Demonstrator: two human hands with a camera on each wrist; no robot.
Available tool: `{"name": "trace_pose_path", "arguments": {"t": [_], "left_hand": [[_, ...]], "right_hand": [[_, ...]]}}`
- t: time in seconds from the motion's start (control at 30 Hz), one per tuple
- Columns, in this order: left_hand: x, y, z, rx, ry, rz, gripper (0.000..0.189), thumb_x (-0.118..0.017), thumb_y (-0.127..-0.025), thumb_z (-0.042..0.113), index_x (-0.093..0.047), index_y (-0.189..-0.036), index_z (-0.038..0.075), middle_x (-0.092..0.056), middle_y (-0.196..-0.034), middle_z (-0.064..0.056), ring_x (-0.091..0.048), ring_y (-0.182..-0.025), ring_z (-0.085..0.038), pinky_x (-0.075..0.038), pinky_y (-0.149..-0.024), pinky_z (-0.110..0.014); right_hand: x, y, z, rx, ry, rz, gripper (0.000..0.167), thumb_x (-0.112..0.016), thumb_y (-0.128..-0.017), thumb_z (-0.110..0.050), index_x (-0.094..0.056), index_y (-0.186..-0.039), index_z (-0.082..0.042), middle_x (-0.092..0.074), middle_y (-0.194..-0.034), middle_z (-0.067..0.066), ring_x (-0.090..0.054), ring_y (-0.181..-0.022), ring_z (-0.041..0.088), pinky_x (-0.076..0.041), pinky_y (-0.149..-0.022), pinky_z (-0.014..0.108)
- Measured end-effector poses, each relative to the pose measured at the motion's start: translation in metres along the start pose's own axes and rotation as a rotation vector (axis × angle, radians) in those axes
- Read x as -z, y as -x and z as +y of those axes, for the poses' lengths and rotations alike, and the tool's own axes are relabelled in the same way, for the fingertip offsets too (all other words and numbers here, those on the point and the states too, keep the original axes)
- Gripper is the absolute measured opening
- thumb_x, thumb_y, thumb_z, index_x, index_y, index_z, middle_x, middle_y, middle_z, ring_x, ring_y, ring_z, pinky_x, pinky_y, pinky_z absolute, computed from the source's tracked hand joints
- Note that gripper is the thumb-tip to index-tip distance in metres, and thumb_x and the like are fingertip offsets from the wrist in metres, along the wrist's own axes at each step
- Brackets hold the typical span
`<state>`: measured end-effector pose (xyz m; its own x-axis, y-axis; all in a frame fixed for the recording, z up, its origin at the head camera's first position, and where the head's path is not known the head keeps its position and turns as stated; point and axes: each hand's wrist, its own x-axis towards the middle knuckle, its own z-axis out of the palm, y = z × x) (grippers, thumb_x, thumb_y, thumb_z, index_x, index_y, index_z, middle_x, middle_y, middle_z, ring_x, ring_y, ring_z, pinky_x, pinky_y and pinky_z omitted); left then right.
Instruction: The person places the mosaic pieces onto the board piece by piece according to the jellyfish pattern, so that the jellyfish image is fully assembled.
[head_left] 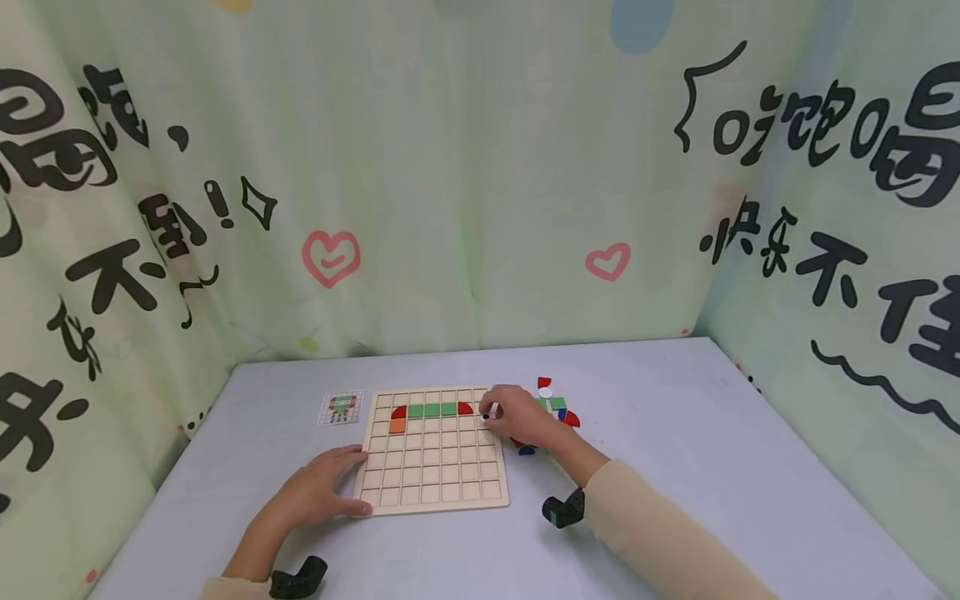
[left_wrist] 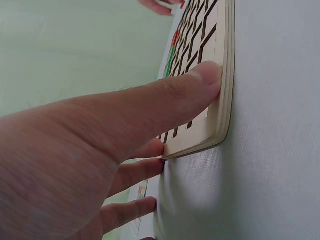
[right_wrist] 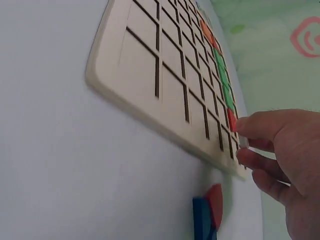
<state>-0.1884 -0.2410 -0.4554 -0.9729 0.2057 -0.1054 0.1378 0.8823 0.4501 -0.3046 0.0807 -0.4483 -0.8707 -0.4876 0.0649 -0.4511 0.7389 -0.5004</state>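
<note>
Three green pieces (head_left: 432,410) lie on one board (head_left: 442,475); left fingers (left_wrist: 132,176) spread, right fingers (right_wrist: 260,164) pinch one pale piece (right_wrist: 243,142).

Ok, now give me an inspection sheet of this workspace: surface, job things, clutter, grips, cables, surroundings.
Surface: white table, looks flat.
Job things: gridded wooden board holding a line of red piece, three green pieces and second red piece; orange piece below the left red; pattern card left of the board.
Clutter: loose coloured pieces right of the board, partly hidden.
Left grip: thumb on the board's near-left corner, fingers along its left side.
Right grip: pinches a small light piece at the board's right edge.
Cables: nothing seen.
Surroundings: pale green curtain with dark lettering and pink hearts.
</note>
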Motion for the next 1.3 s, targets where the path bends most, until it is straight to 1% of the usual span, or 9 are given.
{"name": "trace_pose_path", "arguments": {"t": [0.23, 0.37, 0.47, 0.63, 0.77, 0.97, 1.13, 1.23, 1.3], "left_hand": [[0.0, 0.0, -0.001, -0.009, 0.013, 0.005, 0.083, -0.085, -0.067, 0.045, -0.055, -0.135, 0.008, -0.048, -0.147, -0.013, -0.041, -0.137, -0.038, -0.037, -0.109, -0.057], [0.0, 0.0, -0.002, -0.011, 0.013, 0.006, 0.083, -0.085, -0.067, 0.045, -0.055, -0.135, 0.008, -0.048, -0.147, -0.013, -0.041, -0.137, -0.037, -0.037, -0.109, -0.057], [0.0, -0.001, -0.003, -0.003, 0.011, 0.004, 0.083, -0.085, -0.067, 0.045, -0.055, -0.135, 0.009, -0.048, -0.146, -0.012, -0.042, -0.137, -0.036, -0.037, -0.109, -0.056], [0.001, -0.001, -0.001, -0.004, 0.026, -0.006, 0.083, -0.085, -0.067, 0.046, -0.055, -0.136, 0.009, -0.048, -0.146, -0.012, -0.042, -0.137, -0.036, -0.037, -0.109, -0.056], [0.002, -0.001, -0.001, -0.007, 0.026, -0.011, 0.083, -0.085, -0.067, 0.045, -0.055, -0.136, 0.008, -0.048, -0.146, -0.013, -0.042, -0.136, -0.036, -0.038, -0.109, -0.056], [0.002, 0.0, -0.002, -0.003, 0.022, -0.009, 0.082, -0.085, -0.068, 0.044, -0.055, -0.135, 0.008, -0.048, -0.146, -0.012, -0.042, -0.136, -0.036, -0.038, -0.108, -0.056], [0.002, 0.001, -0.001, -0.006, 0.013, -0.008, 0.083, -0.084, -0.068, 0.045, -0.055, -0.136, 0.008, -0.048, -0.146, -0.012, -0.042, -0.136, -0.036, -0.038, -0.107, -0.057], [0.003, 0.001, -0.001, -0.024, 0.009, -0.007, 0.083, -0.084, -0.068, 0.045, -0.055, -0.136, 0.008, -0.049, -0.146, -0.013, -0.042, -0.136, -0.037, -0.039, -0.106, -0.058], [0.002, 0.001, -0.001, -0.023, 0.016, -0.004, 0.083, -0.085, -0.068, 0.045, -0.055, -0.135, 0.008, -0.049, -0.146, -0.013, -0.042, -0.136, -0.037, -0.039, -0.107, -0.058]], "right_hand": [[-0.015, -0.026, -0.035, 0.066, -0.03, -0.042, 0.013, -0.07, -0.088, -0.012, -0.071, -0.1, -0.008, -0.065, -0.093, 0.0, -0.054, -0.079, 0.012, -0.049, -0.07, 0.02], [-0.027, -0.036, -0.05, 0.115, -0.05, -0.05, 0.012, -0.069, -0.089, -0.011, -0.07, -0.1, -0.007, -0.066, -0.094, 0.002, -0.054, -0.077, 0.01, -0.049, -0.07, 0.02], [-0.037, -0.041, -0.057, 0.138, -0.069, -0.051, 0.008, -0.068, -0.089, -0.011, -0.069, -0.096, -0.007, -0.067, -0.094, 0.003, -0.053, -0.075, 0.009, -0.048, -0.069, 0.02], [-0.049, -0.044, -0.063, 0.142, -0.062, -0.038, 0.005, -0.068, -0.089, -0.011, -0.069, -0.089, -0.007, -0.066, -0.091, 0.003, -0.051, -0.073, 0.007, -0.046, -0.068, 0.019], [-0.055, -0.045, -0.066, 0.143, -0.064, -0.032, 0.005, -0.067, -0.09, -0.009, -0.071, -0.09, -0.005, -0.065, -0.092, 0.003, -0.05, -0.072, 0.007, -0.046, -0.066, 0.018], [-0.056, -0.045, -0.07, 0.135, -0.045, -0.028, 0.01, -0.065, -0.091, -0.008, -0.073, -0.095, -0.007, -0.068, -0.097, 0.003, -0.054, -0.078, 0.007, -0.047, -0.067, 0.017], [-0.056, -0.046, -0.073, 0.143, -0.048, -0.013, 0.01, -0.065, -0.091, -0.006, -0.074, -0.095, -0.007, -0.07, -0.099, 0.004, -0.059, -0.084, 0.01, -0.05, -0.071, 0.018], [-0.057, -0.046, -0.073, 0.134, -0.046, -0.016, 0.009, -0.066, -0.091, -0.007, -0.074, -0.094, -0.007, -0.07, -0.099, 0.004, -0.06, -0.085, 0.01, -0.051, -0.072, 0.018], [-0.056, -0.046, -0.073, 0.135, -0.033, -0.018, 0.009, -0.065, -0.091, -0.007, -0.074, -0.093, -0.007, -0.07, -0.1, 0.003, -0.061, -0.086, 0.011, -0.051, -0.073, 0.019]]}}
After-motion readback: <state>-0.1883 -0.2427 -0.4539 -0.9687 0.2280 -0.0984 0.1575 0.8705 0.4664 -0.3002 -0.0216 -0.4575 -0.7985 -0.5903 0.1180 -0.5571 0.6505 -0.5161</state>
